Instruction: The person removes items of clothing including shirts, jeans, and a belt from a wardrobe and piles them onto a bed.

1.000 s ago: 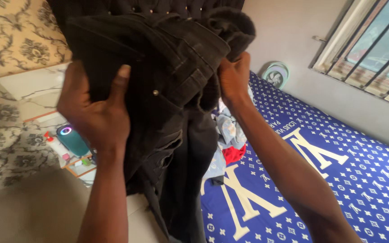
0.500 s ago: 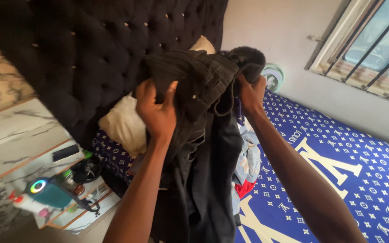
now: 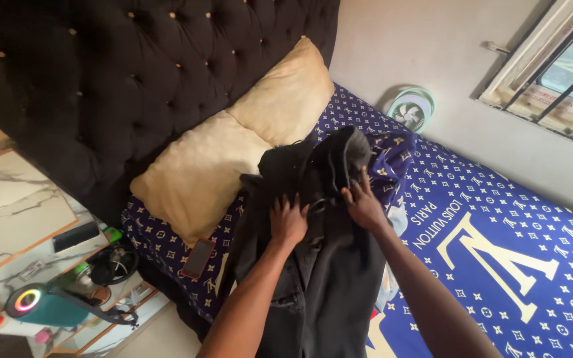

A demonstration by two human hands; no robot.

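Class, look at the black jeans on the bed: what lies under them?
Under the black jeans shows the blue patterned bedsheet; both hands, left hand and right hand, press on top. Anything beneath is hidden.

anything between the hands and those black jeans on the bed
Nothing visible. Both the left hand and the right hand lie directly on the black jeans, fingers pressed into the bunched fabric. The pillows and phone lie off to the side.
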